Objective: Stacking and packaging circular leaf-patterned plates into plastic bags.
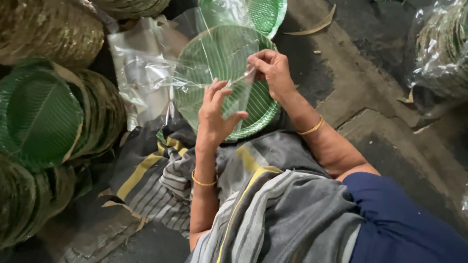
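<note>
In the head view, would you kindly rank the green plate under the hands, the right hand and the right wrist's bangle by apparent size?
1. Green plate, under clear plastic.
2. Right hand, though nearer the camera.
3. Bangle.

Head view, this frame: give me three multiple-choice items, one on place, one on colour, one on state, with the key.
1. Where is the green plate that the hands work on?
A. Inside a clear plastic bag, above the lap
B. On a shelf
C. Under the cloth

2. What colour are the bangles on both wrists?
A. Red
B. Gold
C. Black

3. What is the right hand doing?
A. Lying flat on the floor
B. Holding a knife
C. Pinching the clear plastic

Key: 1 A, the shiny film covers the plate. 2 B, thin gold bands show on each wrist. 3 C, its fingertips close on the film while the left hand spreads open against it.
</note>
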